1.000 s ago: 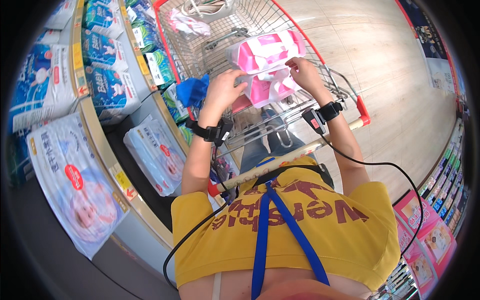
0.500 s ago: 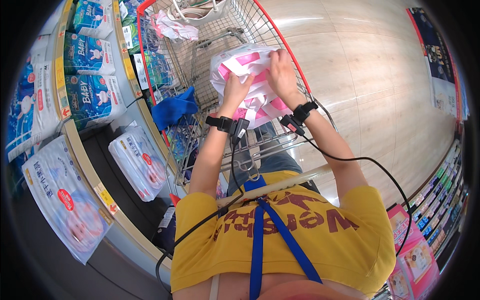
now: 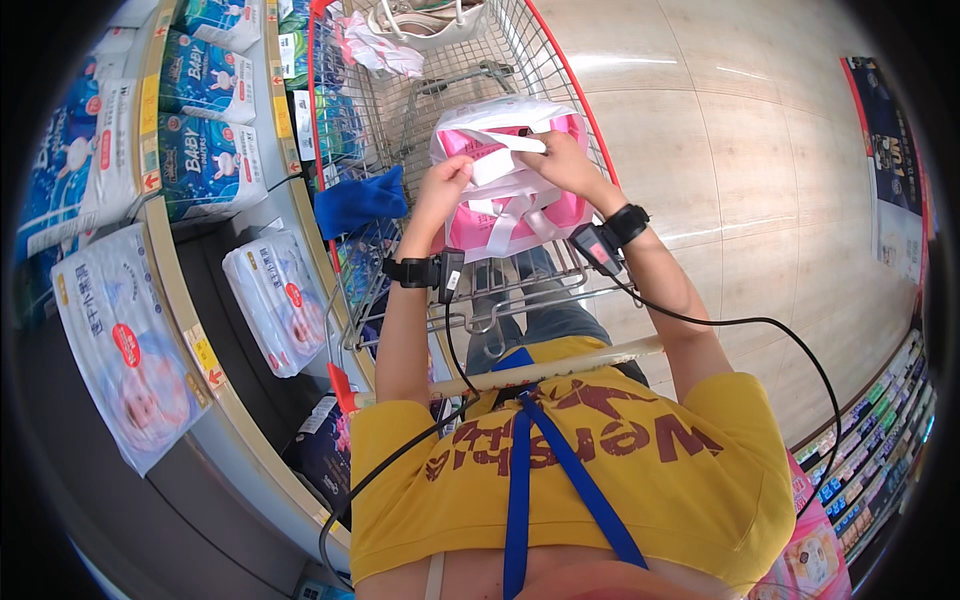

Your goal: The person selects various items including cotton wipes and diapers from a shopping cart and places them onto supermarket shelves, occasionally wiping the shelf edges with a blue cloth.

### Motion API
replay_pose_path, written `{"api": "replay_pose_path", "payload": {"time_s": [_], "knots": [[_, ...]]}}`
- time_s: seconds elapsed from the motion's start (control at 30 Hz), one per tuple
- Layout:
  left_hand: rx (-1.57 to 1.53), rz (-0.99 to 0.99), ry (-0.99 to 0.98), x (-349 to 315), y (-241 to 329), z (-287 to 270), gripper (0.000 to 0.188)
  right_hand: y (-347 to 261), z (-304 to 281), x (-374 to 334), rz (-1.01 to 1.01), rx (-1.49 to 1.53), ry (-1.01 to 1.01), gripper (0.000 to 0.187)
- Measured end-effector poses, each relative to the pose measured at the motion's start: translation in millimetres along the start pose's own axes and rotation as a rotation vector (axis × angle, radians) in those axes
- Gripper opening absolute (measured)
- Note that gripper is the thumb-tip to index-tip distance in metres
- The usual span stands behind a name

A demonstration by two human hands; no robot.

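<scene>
A pink-and-white bag with white straps sits at the near end of the shopping cart. My right hand is closed on a white strap across the bag's top. My left hand is at the bag's left side, thumb and fingers pinched together at its white edging; exactly what lies between the fingertips is hard to make out. Below the strap shows a white flap or label. Both wrists wear black bands with small cabled boxes.
A blue cloth hangs over the cart's left rim. Farther inside the cart are a white handbag and a crumpled pink-and-white plastic bag. Shelves with diaper packs line the left, close to the cart. Tiled floor lies right.
My hands have moved apart, the left outward to the left. The white strap now stretches across the bag's top, and more of its pink front shows. The view has shifted slightly.
</scene>
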State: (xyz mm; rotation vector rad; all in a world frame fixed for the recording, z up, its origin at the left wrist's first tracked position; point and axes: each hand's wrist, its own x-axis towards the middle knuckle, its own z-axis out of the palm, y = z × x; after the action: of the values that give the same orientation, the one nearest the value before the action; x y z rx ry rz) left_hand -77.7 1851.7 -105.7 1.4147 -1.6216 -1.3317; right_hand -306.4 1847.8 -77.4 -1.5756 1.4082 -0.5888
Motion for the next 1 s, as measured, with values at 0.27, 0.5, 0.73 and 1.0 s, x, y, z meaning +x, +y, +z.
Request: {"api": "replay_pose_path", "payload": {"time_s": [0.27,0.5,0.73,1.0], "knots": [[0.058,0.202,0.116,-44.4,83.7,-30.3,0.02,-108.1,-16.0,-32.0,-0.182,0.464,0.117,0.027],[0.218,0.587,0.263,-106.3,165.4,-83.4,0.03,-204.0,-39.7,-98.0,-0.372,0.358,0.062,0.019],[-0.069,0.493,0.123,-163.3,153.2,-99.6,0.102,-264.3,-52.3,-164.8,-0.636,0.34,0.268,0.017],[0.151,0.107,-0.108,-174.6,157.8,-82.9,0.08,-282.5,-54.0,-199.4,-0.833,0.462,0.388,0.015]]}}
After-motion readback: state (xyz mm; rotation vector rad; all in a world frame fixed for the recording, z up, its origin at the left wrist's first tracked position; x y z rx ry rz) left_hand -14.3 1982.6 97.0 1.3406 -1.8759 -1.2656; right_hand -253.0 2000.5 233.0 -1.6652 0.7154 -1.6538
